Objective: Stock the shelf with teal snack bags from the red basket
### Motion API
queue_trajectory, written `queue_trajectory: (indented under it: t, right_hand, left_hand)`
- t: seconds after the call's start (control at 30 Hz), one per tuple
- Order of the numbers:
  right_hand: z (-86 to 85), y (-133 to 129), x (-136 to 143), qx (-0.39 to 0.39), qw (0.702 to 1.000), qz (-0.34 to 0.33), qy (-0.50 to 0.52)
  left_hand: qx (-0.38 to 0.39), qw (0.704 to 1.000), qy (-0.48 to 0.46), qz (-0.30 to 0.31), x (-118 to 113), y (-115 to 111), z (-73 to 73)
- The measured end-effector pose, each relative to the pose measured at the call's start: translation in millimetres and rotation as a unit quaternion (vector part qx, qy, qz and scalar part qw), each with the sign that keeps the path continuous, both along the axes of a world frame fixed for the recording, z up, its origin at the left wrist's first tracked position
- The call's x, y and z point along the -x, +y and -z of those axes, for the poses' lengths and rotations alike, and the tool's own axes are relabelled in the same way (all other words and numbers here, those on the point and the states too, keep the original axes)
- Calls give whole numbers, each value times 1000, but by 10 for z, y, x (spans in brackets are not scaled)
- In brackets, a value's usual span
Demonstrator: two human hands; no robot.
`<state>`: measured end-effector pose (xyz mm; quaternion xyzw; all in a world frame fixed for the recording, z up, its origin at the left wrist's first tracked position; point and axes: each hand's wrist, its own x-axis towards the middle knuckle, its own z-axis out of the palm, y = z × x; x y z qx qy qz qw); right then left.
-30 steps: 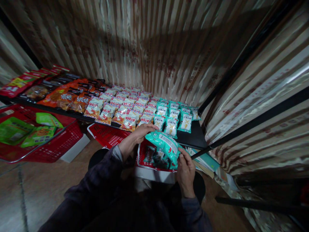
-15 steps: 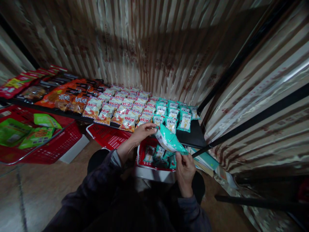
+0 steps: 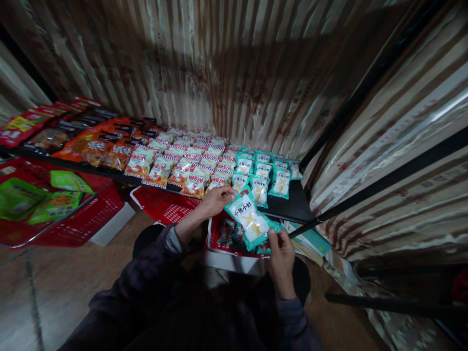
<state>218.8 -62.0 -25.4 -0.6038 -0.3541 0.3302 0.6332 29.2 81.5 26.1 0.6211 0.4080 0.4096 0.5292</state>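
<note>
A teal-and-white snack bag [image 3: 249, 218] is stretched between my two hands, its printed front facing up. My left hand [image 3: 218, 200] pinches its upper left corner, and my right hand [image 3: 282, 253] has thumb and fingers closed at its lower right end. Teal wrapper also shows just above my right fingers; whether it belongs to a second bag I cannot tell. Below the held bag is a red basket [image 3: 209, 240] with several more bags inside, partly hidden. Just beyond, matching teal bags [image 3: 281, 183] lie in rows on the right part of a black shelf [image 3: 292, 201].
White-and-red snack bags [image 3: 197, 179], orange bags [image 3: 104, 146] and red packets [image 3: 25, 126] fill the shelf leftward. Another red basket [image 3: 106, 207] holds green packets [image 3: 54, 207]. Black metal bars [image 3: 383, 180] slant on the right. A striped curtain [image 3: 219, 73] hangs behind.
The held bag has turned so that its white printed front faces up and it hangs lower over the basket. Both hands stay in nearly the same places.
</note>
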Motion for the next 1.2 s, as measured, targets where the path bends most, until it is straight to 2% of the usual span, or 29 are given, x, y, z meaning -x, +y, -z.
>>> queue_trajectory:
  t: [0.1, 0.2, 0.3, 0.43, 0.5, 0.77, 0.9, 1.0, 1.03, 1.1, 1.2]
  right_hand:
    - [24, -1, 45, 3, 1000, 9, -4]
    - [52, 6, 105, 7, 999, 12, 34]
    - [106, 4, 120, 13, 998, 18, 56]
    - [170, -5, 113, 20, 997, 21, 75]
    - [179, 0, 129, 16, 995, 25, 96]
    - [192, 28, 198, -11, 989, 65, 131]
    - [214, 74, 219, -29, 978, 80, 191]
    - [202, 142, 246, -38, 970, 95, 219]
    - [190, 167, 261, -40, 968, 99, 228]
    - [163, 211, 301, -44, 963, 103, 245]
    - [137, 234, 379, -47, 960, 90, 261]
  left_hand:
    - [5, 999, -11, -36, -33, -26, -14]
    - [29, 997, -47, -51, -64, -52, -40]
    - [52, 998, -43, -5, -55, -48, -93]
    - [33, 997, 0, 72, -28, 7, -183]
    - [35, 995, 3, 91, -50, 39, -208]
    - [52, 997, -44, -20, -254, 118, -157]
    - [139, 983, -117, -28, -222, 117, -137]
    - [222, 958, -179, -34, -227, -25, -82]
    - [244, 952, -183, -18, -250, -105, -52]
    - [263, 949, -172, 13, -331, -287, 22]
    - [256, 950, -175, 9, -490, -524, 155]
